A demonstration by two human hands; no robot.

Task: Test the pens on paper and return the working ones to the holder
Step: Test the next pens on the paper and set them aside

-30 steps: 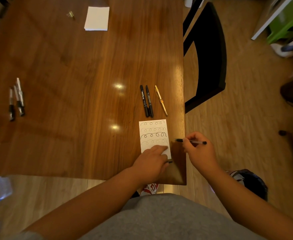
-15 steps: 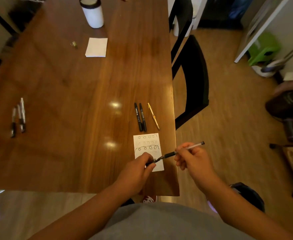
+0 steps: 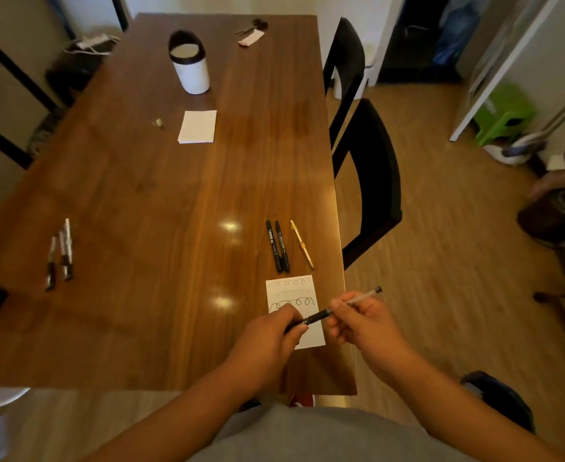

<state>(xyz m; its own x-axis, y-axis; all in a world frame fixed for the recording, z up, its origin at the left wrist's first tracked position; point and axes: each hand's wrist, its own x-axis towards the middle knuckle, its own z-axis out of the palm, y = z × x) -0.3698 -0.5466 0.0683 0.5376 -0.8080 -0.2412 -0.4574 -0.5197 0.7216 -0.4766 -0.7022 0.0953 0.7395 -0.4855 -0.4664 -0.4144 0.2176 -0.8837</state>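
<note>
A clear-barrelled pen (image 3: pixel 341 305) with a black grip is being held above the near right corner of the table (image 3: pixel 161 201) by both hands. The left hand (image 3: pixel 267 341) is being kept curled, its fingertips (image 3: pixel 299 330) closed on the dark tip end of the pen; whether a cap is being pinched there cannot be told. The right hand (image 3: pixel 364 325) is being kept closed around the clear barrel, with the fingers (image 3: pixel 339 310) wrapped over it and the black end plug being left sticking out beyond them, up and to the right.

The test paper (image 3: pixel 291 295) is lying directly beneath and just beyond the fingers of both hands, with rows of looped scribbles being shown on it; its near part is being partly covered by the left hand.

Just beyond the paper, further from the fingers, two black markers (image 3: pixel 277 246) are lying side by side, touching, with a gold pen (image 3: pixel 302 244) near them on the right. Well apart to the left of the left hand, a group of silver-and-black pens (image 3: pixel 61 251) is lying near the table edge. Far beyond the fingers, the white holder (image 3: pixel 191 66) with a dark rim is standing upright, and a white notepad (image 3: pixel 197 126) is lying between it and the hands.
</note>
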